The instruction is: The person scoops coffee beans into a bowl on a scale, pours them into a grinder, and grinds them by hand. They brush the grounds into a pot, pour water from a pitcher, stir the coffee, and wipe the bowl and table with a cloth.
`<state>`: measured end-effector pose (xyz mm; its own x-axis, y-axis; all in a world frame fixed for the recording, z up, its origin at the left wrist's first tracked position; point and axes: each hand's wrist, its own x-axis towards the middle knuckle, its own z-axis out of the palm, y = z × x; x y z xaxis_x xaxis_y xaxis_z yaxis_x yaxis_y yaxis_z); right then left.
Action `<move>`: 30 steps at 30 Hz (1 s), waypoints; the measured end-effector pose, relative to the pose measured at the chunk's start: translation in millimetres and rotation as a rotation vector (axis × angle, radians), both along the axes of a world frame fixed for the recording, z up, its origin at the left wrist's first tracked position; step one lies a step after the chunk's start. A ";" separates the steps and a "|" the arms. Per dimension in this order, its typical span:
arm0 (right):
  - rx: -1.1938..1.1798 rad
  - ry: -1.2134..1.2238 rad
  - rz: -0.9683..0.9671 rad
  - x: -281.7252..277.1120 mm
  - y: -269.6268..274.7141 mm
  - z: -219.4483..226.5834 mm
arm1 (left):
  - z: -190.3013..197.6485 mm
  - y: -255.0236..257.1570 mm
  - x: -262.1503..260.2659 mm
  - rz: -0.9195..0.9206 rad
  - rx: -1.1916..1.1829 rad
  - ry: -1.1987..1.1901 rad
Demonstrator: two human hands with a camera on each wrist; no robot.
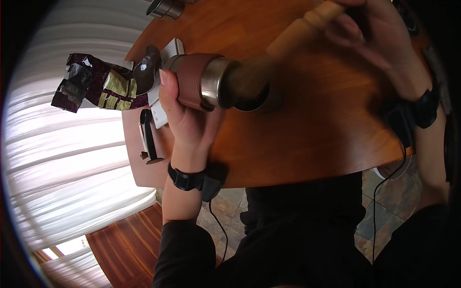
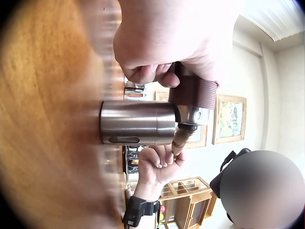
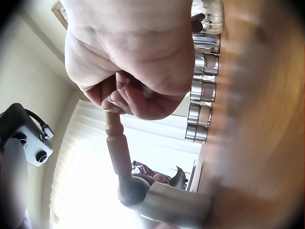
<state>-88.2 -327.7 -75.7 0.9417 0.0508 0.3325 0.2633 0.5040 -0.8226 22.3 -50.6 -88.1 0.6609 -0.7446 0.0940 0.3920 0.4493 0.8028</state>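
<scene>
My left hand grips a steel coffee grinder body by its ribbed brown band, tilted with its open end to the right. Standing on the table just below that end is a steel cup, with a slot in its side; its dark mouth partly shows in the head view. With my right hand I pinch the turned wooden handle of a brush. The bristles, blurred in the head view, are at the grinder's open end, above the cup.
To the left lie a crumpled dark purple bag, a glossy dark curved dish, a white flat device and a black crank handle. A steel container stands at the far edge. Several lidded jars line the table.
</scene>
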 end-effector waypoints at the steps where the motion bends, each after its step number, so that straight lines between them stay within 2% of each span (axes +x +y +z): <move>1: -0.024 -0.009 -0.006 -0.5 -0.3 0.4 | 0.9 -0.8 -1.4 0.002 -0.015 0.024; 8: 0.099 -0.045 -0.048 -1.1 6.4 4.7 | 2.4 -1.6 -0.1 -0.019 -0.054 0.045; 14: 0.007 0.039 -0.012 -3.5 7.6 4.4 | 4.4 -0.6 -1.6 0.077 0.009 0.020; 16: -0.086 -0.004 -0.036 -3.0 5.1 2.8 | 2.5 1.8 3.1 -0.068 -0.099 0.087; 20: -0.048 -0.062 -0.007 -2.9 5.0 4.0 | 8.3 -3.3 -2.6 -0.040 -0.069 0.042; 22: 0.051 -0.110 0.005 -0.7 5.8 3.0 | 13.8 -11.9 -14.2 0.225 0.176 -0.047; 23: 0.084 -0.126 0.010 -0.5 6.7 3.4 | 13.1 -10.3 -12.8 0.225 0.177 -0.047; 25: 0.023 -0.088 -0.002 -2.5 10.7 5.9 | 10.4 -5.1 -7.0 0.063 0.103 0.005; 26: 0.009 -0.061 -0.008 -3.3 11.6 5.3 | 9.0 -3.9 -5.0 0.061 0.104 0.005; 28: -0.005 -0.009 -0.015 -2.9 11.7 2.8 | 7.2 -2.7 -1.8 -0.054 -0.001 0.045; 30: -0.007 0.016 -0.015 -4.0 13.0 6.3 | 8.3 -1.5 -0.8 -0.034 0.023 0.085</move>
<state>-92.2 -314.7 -69.4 0.9476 0.0386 0.3171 0.2577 0.4946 -0.8301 21.5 -52.1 -79.8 0.6397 -0.7684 0.0209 0.4741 0.4159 0.7760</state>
